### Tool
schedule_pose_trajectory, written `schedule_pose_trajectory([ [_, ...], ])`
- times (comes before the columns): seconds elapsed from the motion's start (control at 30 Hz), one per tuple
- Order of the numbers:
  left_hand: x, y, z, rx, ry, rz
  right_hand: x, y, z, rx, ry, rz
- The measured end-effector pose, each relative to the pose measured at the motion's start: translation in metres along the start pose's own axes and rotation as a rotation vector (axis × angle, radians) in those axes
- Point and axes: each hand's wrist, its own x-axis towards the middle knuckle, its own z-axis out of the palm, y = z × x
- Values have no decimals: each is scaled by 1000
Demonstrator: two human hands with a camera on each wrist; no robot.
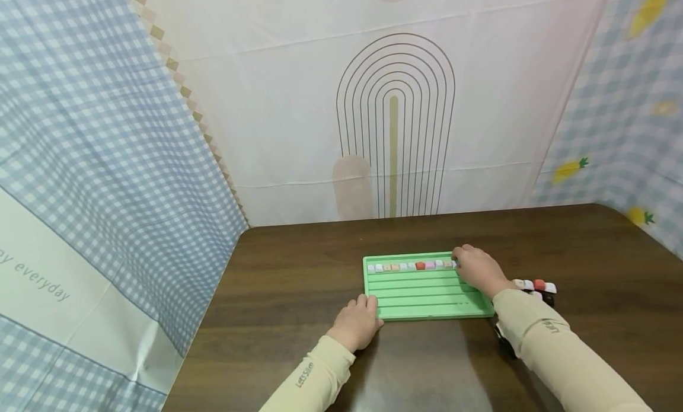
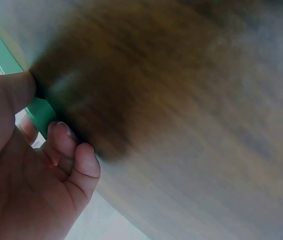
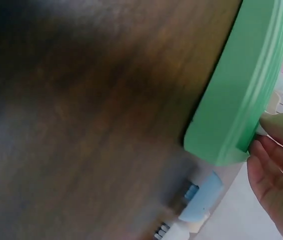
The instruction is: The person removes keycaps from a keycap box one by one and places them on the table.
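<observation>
A light green ridged tray lies on the table, a row of small keycaps in white, beige, red and pink along its far groove. My left hand grips the tray's near left corner; in the left wrist view the thumb and curled fingers sit on either side of the green edge. At the right end of the row my right hand pinches a whitish keycap between thumb and fingers, mostly hidden by them. Its fingertips are right at the tray's rim in the right wrist view.
Several loose keycaps, white, red and black, lie right of the tray, partly behind the right wrist. Some show their undersides in the right wrist view. The brown wooden table ends at a patterned cloth behind.
</observation>
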Motion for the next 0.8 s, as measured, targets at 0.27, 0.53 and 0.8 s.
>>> schedule_pose_trajectory([
  [0.27, 0, 0, -2, 13, 8, 1, 2, 0, 3, -41, 48, 10],
  [0.53, -2, 1, -3, 9, 2, 4, 1, 2, 3, -62, 50, -5],
  [0.8, 0, 0, -1, 27, 9, 9, -5, 10, -13, -36, 80, -33],
])
